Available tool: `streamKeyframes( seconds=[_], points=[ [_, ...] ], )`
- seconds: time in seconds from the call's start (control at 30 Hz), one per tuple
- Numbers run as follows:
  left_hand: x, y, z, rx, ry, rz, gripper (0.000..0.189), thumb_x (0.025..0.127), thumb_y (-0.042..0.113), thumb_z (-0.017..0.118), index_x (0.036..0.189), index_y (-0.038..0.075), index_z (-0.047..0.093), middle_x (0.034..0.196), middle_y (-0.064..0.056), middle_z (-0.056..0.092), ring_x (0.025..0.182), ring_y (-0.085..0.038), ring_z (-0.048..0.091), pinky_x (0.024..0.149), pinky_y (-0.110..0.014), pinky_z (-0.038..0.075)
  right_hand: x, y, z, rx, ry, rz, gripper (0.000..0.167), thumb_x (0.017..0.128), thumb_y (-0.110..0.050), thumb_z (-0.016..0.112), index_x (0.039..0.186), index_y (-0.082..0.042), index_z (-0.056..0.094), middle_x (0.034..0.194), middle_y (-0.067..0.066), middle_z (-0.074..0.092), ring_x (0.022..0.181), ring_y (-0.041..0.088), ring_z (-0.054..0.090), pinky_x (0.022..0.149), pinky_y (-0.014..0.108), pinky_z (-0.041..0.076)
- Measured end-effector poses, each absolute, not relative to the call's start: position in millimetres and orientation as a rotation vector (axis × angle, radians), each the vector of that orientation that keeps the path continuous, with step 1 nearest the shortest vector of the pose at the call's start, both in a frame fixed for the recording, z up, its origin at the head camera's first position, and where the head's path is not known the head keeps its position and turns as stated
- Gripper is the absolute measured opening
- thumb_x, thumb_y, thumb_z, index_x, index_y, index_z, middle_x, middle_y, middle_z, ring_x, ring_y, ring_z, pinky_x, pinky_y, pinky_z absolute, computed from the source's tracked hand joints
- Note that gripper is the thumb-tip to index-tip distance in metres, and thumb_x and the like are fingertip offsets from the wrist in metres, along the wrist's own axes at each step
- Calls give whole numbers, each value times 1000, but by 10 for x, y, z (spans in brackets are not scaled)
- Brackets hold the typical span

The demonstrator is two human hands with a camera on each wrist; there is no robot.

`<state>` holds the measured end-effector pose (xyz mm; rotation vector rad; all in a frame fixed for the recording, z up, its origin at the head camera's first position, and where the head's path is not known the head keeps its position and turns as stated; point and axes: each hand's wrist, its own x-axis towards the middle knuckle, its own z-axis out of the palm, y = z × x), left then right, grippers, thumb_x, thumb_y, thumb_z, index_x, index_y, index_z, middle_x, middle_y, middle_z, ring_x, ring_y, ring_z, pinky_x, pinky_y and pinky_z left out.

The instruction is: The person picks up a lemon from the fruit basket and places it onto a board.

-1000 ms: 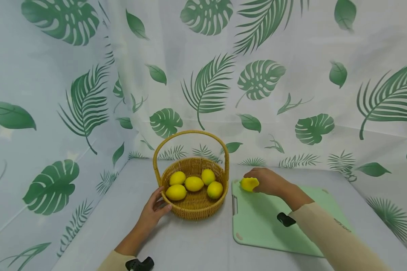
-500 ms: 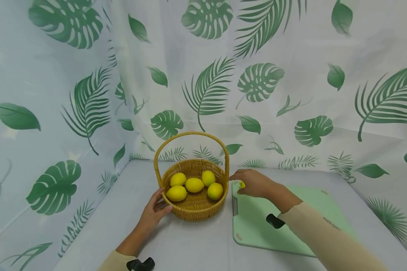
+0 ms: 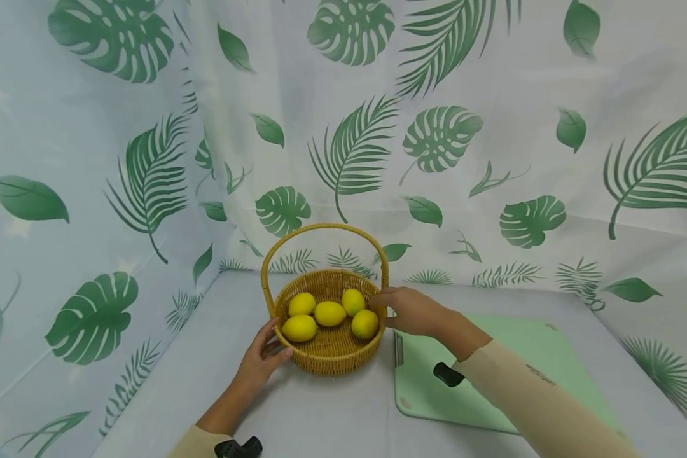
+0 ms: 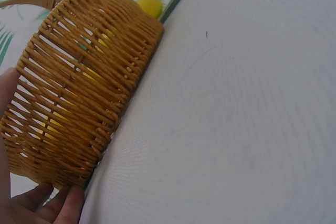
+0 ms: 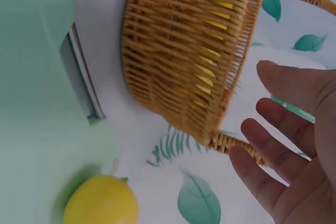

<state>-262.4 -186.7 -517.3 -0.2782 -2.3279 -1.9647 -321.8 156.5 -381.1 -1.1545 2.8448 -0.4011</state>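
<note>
A wicker basket [image 3: 332, 364] with a tall arched handle holds several yellow lemons [image 3: 329, 313]. My left hand [image 3: 259, 359] grips the basket's left side, thumb toward the front and fingers round the outer wall. My right hand [image 3: 415, 312] is at the basket's right rim. In the right wrist view, the right hand [image 5: 294, 140] has its fingers spread apart, holding nothing, beside the basket's handle base. One more lemon [image 5: 102, 203] lies on the green cutting board [image 5: 31, 103]; in the head view my right hand hides it.
The cutting board [image 3: 452, 394] lies right of the basket on the white tabletop [image 3: 343, 420]. Leaf-printed curtains [image 3: 355, 159] enclose the table at the back and sides.
My right hand has let go of the lemon at the board's upper left corner and moved left to the basket's rim. The left hand has stayed on the basket.
</note>
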Motion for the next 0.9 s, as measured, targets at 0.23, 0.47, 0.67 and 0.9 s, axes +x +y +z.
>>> streamKeyframes(
  seconds=[0.23, 0.47, 0.67, 0.9],
  points=[
    [-2638, -1868, -5169, -287, -2322, -1962, 75, 89, 20, 73, 152, 21, 32, 149, -18, 37, 129, -36, 45, 94, -40, 48, -3231, 1424, -3858, -1191, 2831, -382, 38, 92, -16, 68, 128, -8, 63, 127, 5, 60, 118, 24, 54, 100, 43, 43],
    [-2629, -1864, -5156, -297, -2322, -1955, 75, 89, 20, 73, 152, 19, 32, 149, -19, 37, 129, -36, 45, 95, -41, 48, -3254, 1299, -3916, -1111, 2825, -387, 39, 92, -23, 70, 129, -13, 64, 129, 0, 59, 121, 20, 52, 101, 41, 42],
    [-2636, -1869, -5150, -274, -2324, -1958, 76, 88, 21, 74, 152, 22, 33, 149, -17, 38, 129, -35, 46, 98, -44, 45, -3330, 1212, -3943, -1117, 2808, -364, 42, 92, -22, 69, 132, -11, 61, 132, 1, 58, 124, 22, 50, 102, 42, 41],
    [-2637, -1874, -5173, -273, -2307, -1998, 76, 89, 19, 74, 152, 23, 32, 150, -18, 36, 129, -37, 45, 96, -44, 46, -3395, 1126, -3962, -1052, 2787, -401, 44, 90, -17, 72, 132, -12, 62, 135, 2, 55, 126, 23, 48, 103, 43, 41]
  ],
)
